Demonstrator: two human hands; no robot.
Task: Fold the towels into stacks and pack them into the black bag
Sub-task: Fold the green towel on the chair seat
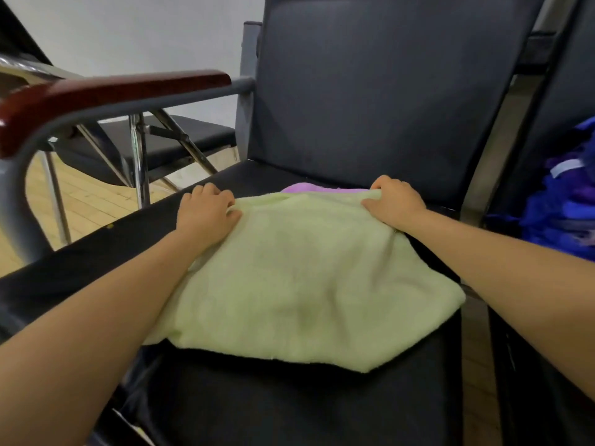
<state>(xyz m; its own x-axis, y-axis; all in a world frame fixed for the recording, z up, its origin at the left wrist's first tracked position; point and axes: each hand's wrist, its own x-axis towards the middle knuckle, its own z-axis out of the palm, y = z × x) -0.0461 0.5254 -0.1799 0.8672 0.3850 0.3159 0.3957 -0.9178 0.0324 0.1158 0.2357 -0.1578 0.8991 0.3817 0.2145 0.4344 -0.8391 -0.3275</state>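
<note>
- Two bare forearms reach in from the near edge over the black padded chair seat [289, 407].
- At far left, a glossy reddish-brown wooden armrest [106, 91] tops a grey metal frame; behind it stands a folding chair [180, 140] on pale wood flooring.
- The left hand [206, 214] grips the far left corner of a pale green terry towel [299, 284] spread on the seat.
- A pink-purple cloth [309, 188] peeks out beyond the towel's far edge.
- The right hand [394, 204] pinches the far right corner.
- At far right, a heap of blue and purple fabric [566, 204] lies on the neighbouring seat.
</note>
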